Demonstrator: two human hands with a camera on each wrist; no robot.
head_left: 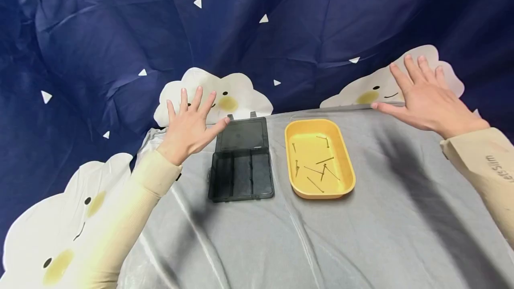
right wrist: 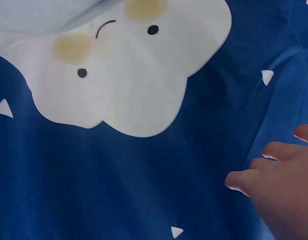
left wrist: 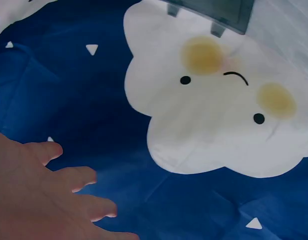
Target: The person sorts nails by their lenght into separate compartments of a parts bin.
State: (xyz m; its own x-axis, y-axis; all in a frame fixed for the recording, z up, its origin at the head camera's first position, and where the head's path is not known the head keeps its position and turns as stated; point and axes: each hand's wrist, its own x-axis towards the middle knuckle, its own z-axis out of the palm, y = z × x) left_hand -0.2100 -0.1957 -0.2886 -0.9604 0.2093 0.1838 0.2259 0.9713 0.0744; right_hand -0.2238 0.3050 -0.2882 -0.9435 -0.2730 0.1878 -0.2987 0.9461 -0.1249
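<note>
Fingers spread, my left hand (head_left: 188,129) is held up in the air, its thumb overlapping the lid edge of a dark plastic compartment box (head_left: 242,174) in the head view. The box lies with its lid folded back, showing several narrow compartments. To its right sits a yellow tray (head_left: 348,177) with several thin screws or nails (head_left: 324,160) scattered on its bottom. My right hand (head_left: 427,99) is raised at the far right, fingers spread and holding nothing. In the wrist views, the left hand (left wrist: 41,192) and right hand (right wrist: 281,175) appear against the blue cloth.
Grey cloth (head_left: 257,244) with raised folds covers the table. Behind it hangs a dark blue curtain (head_left: 281,35) printed with white clouds (head_left: 245,88) and small triangles. The curtain also runs down the left side.
</note>
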